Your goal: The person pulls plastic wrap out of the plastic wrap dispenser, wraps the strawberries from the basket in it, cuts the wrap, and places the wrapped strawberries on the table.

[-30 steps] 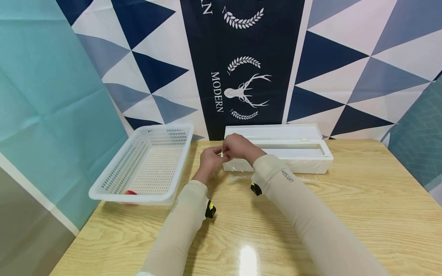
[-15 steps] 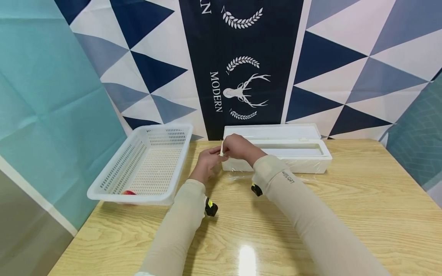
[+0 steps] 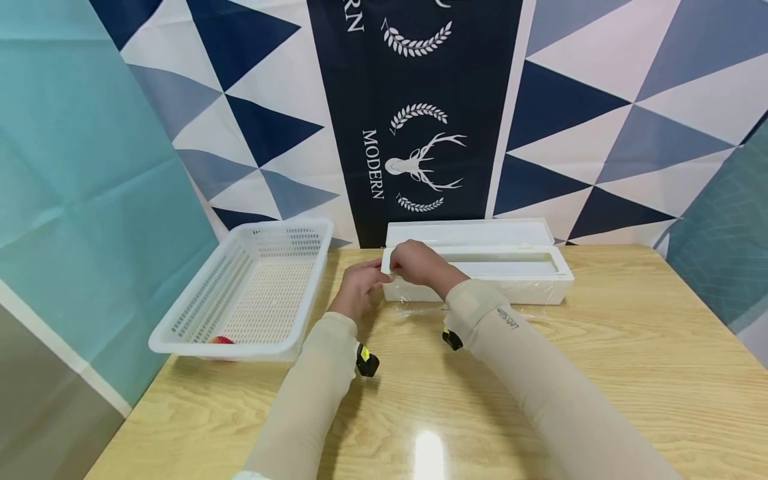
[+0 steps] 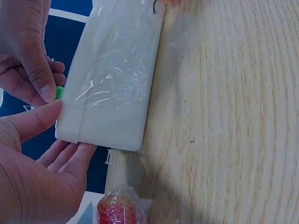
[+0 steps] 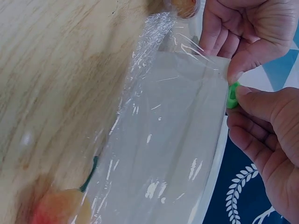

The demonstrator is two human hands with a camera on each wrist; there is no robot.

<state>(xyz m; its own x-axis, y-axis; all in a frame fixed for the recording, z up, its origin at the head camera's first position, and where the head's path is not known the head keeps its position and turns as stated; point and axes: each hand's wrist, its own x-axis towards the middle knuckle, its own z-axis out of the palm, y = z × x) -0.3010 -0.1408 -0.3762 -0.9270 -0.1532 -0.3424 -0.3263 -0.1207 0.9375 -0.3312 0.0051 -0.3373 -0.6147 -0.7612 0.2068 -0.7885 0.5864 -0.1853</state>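
Observation:
A long white cling film dispenser box (image 3: 531,291) lies at the back of the table, its lid (image 3: 468,232) raised behind it. My left hand (image 3: 358,285) grips the box's left end, thumb on the edge and fingers at the end face in the left wrist view. My right hand (image 3: 419,263) pinches a small green slider (image 5: 232,96) at the box's edge, close to the left thumb. Clear cling film (image 5: 145,102) drapes over the front of the box. A red-and-yellow fruit (image 5: 63,207) with a green stem lies beside it, hidden in the head view.
A white perforated plastic basket (image 3: 228,349) stands at the left, with a red fruit (image 3: 222,340) in its near corner. Near the box's left end is a film-wrapped red fruit (image 4: 117,212). A patterned cloth (image 3: 444,80) hangs behind the wooden table (image 3: 630,373).
My left hand has shifted slightly left and its fingers now lie against the box's end. The pale strip seen between my fingers has lowered onto the box. My right hand stays at the same corner.

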